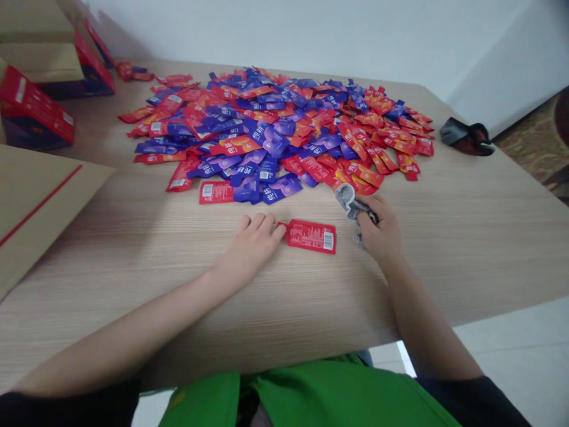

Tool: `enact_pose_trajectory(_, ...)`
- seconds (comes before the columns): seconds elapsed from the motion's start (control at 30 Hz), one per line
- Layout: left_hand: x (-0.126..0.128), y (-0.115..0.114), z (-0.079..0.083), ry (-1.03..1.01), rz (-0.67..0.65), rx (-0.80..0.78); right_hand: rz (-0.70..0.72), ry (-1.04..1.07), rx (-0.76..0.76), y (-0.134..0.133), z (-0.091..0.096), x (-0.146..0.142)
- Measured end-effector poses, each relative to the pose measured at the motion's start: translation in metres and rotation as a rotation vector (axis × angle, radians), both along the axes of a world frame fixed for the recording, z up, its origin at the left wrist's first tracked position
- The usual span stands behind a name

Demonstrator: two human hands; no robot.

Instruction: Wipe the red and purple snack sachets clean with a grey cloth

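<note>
A red sachet (312, 235) with white print and a barcode lies flat on the table in front of me. My left hand (258, 240) rests on the tabletop with bent fingers, its thumb and fingertips closed on the narrow left end of that sachet. To the right of it, my right hand (381, 228) is closed around a crumpled grey cloth (349, 201) with a pale rim. Something dark shows between its fingers, partly hidden. Just beyond both hands spreads a large heap of red and purple sachets (271, 136).
Open cardboard boxes with red and purple sides (38, 110) stand at the left, a flap (44, 201) reaching over the table (178, 314). A dark, glossy curled object (466, 136) lies at the right near the table edge. A white wall (288, 35) rises behind.
</note>
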State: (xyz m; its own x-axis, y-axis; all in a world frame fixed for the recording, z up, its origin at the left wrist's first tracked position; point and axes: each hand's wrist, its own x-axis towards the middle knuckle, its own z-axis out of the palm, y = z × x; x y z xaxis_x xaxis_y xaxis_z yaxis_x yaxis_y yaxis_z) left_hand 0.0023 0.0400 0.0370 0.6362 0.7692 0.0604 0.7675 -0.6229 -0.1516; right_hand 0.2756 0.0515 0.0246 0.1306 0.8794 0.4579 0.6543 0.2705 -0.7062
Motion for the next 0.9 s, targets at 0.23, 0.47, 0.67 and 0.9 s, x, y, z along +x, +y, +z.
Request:
enact_pose_trajectory(0.23,-0.026,-0.015,-0.025,-0.124,-0.177,-0.067,0.259,-0.215,0.032,-0.006,0.005,-0.065)
enact_pose_trajectory(0.47,-0.014,-0.014,-0.025,-0.2,-0.103,-0.175,0.314,-0.762,-0.152,-0.009,-0.008,-0.101)
enact_pose_trajectory(0.67,-0.014,-0.005,-0.02,-0.256,-0.123,-0.197,0.051,-0.674,-0.182,-0.03,-0.014,-0.056)
enact_pose_trajectory(0.9,-0.015,0.005,-0.029,-0.263,-0.177,-0.186,0.128,-0.537,-0.198,-0.027,-0.025,-0.04)
